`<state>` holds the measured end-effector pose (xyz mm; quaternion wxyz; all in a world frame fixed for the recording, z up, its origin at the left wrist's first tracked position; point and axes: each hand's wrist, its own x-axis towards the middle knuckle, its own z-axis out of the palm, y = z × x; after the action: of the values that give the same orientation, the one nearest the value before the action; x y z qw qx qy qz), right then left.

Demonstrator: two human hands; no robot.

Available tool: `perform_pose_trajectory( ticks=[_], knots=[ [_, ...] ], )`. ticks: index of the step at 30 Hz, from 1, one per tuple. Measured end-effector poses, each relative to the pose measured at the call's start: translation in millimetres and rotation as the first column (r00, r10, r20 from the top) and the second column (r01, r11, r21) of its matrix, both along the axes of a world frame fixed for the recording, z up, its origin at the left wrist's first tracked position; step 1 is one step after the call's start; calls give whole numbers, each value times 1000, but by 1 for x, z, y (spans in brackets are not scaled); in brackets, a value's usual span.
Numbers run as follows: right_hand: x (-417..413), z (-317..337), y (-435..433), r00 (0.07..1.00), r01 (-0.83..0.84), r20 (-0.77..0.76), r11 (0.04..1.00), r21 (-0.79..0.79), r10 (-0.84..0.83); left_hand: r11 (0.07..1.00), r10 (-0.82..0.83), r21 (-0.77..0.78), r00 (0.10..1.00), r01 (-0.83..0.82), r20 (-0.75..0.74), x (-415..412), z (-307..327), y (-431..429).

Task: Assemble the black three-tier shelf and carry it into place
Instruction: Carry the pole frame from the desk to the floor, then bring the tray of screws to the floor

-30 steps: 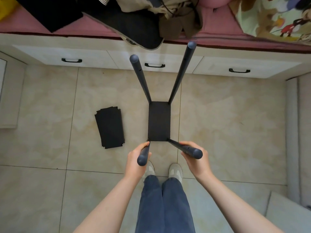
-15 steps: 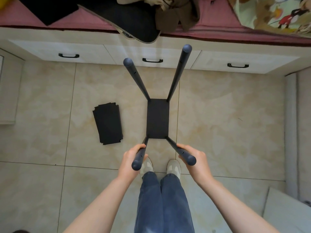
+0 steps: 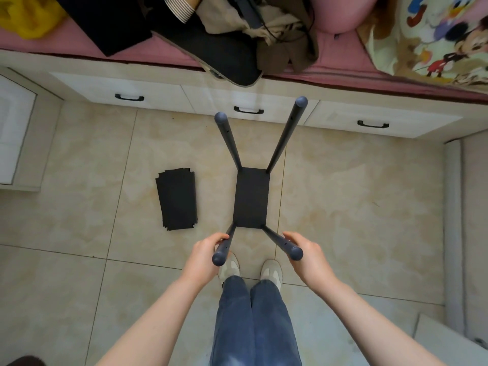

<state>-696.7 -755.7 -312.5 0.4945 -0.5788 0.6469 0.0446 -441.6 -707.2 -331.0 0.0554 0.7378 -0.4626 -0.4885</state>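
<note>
Black shelf frame [image 3: 250,198] stands upright on the tiled floor [image 3: 356,207], both hands on its two near poles.

The long axis of the frame is vertical: four round poles rise from the corners of one flat rectangular panel toward the camera, and they seem to spread only because of the wide lens. The long side of the panel runs from near to far. All parts are matt black, the poles have rounded caps and small holes along the side. The frame is just in front of the person's shoes, in the middle of the floor. The left hand [image 3: 204,256] grips the near-left pole [image 3: 224,244] just under its cap, fingers curled round it. The right hand [image 3: 307,256] holds the near-right pole [image 3: 284,243] the same way. Both forearms reach forward and down. To the left, apart from the frame, loose black panels [image 3: 177,199] lie flat in a stack.
</note>
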Motion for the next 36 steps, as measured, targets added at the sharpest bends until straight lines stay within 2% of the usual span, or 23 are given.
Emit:
perform_pose_trajectory(
  ticks=[2,5,9,14,21,25,29,36],
  knots=[
    [-6,17,-3,997,-58,-44,998,2,58,1000,13,9,1000,-13,16,2,18,1],
    [-14,52,-9,962,-238,-131,971,29,240,997,72,-4,997,-72,36,6,56,0],
    [-15,110,-15,854,-457,-248,887,62,457,999,-32,13,978,30,205,11,115,9],
    [8,174,-6,760,-591,-337,806,-5,555,995,-94,49,910,82,404,24,177,30],
    [89,230,16,590,-783,-355,621,-32,725,997,-78,46,837,64,541,55,238,79],
    [157,254,31,475,-875,-355,474,-97,805,997,60,3,820,-75,569,89,260,117],
    [233,273,50,351,-936,-373,306,-176,859,963,249,-68,763,-261,596,137,282,159],
    [375,297,95,235,-947,-358,130,-293,904,774,592,-242,534,-585,603,243,324,250]
  ],
)
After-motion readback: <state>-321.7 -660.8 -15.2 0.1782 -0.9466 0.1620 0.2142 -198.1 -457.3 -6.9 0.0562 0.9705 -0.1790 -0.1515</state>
